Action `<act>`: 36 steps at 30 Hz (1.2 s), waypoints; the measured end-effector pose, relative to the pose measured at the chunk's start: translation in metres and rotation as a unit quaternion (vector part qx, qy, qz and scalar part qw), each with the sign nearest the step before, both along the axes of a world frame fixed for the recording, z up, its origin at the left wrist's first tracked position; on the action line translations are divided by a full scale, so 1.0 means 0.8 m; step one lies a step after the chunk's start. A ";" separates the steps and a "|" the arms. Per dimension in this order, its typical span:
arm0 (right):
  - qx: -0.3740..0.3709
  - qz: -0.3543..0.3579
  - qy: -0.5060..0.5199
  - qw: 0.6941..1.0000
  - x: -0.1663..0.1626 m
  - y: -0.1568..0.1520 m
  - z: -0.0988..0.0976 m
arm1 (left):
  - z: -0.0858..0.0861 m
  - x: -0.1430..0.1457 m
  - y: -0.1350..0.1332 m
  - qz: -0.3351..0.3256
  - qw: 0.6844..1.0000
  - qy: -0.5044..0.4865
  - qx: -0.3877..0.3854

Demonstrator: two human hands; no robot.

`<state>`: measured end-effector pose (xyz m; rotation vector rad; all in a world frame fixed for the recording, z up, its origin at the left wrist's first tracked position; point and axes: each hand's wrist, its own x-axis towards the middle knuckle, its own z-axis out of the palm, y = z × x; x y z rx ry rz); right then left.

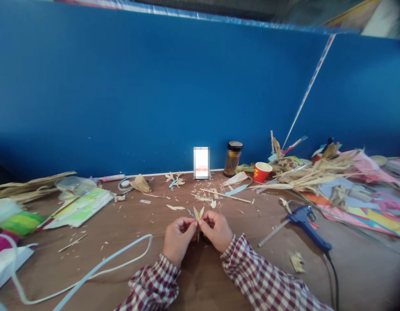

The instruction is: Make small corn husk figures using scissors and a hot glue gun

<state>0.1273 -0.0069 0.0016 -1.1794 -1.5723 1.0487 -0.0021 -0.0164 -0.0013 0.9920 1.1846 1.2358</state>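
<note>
Left hand point(180, 238) and right hand point(216, 230) together pinch one pale, leafy husk-like piece point(199, 217); red cup point(262, 172) stands near the far edge of the tabletop point(125, 222).

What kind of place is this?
Probably a craft workspace, judging by the blue glue gun, the heaped dried husk-like strips at the right, and the small leaf-like pieces pinched in the fingers.

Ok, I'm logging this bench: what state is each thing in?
Strips: held, splayed at top
Left hand: pinching strips
Right hand: pinching strips
Glue gun: lying on its side
Red cup: upright, open
Jar: upright, lidded
Cable: loosely looped
Scraps: scattered
White panel: blurred, can't tell
</note>
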 end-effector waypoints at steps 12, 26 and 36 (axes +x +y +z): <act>0.017 -0.008 -0.013 1.000 0.001 0.000 -0.001 | -0.001 0.000 0.001 -0.003 0.998 -0.059 -0.038; 0.012 -0.012 -0.007 1.000 -0.001 0.000 0.004 | 0.014 -0.004 -0.002 0.033 0.999 -0.004 0.037; 0.018 -0.017 -0.040 0.999 -0.002 -0.002 0.003 | 0.017 -0.015 0.001 0.068 0.945 0.201 0.248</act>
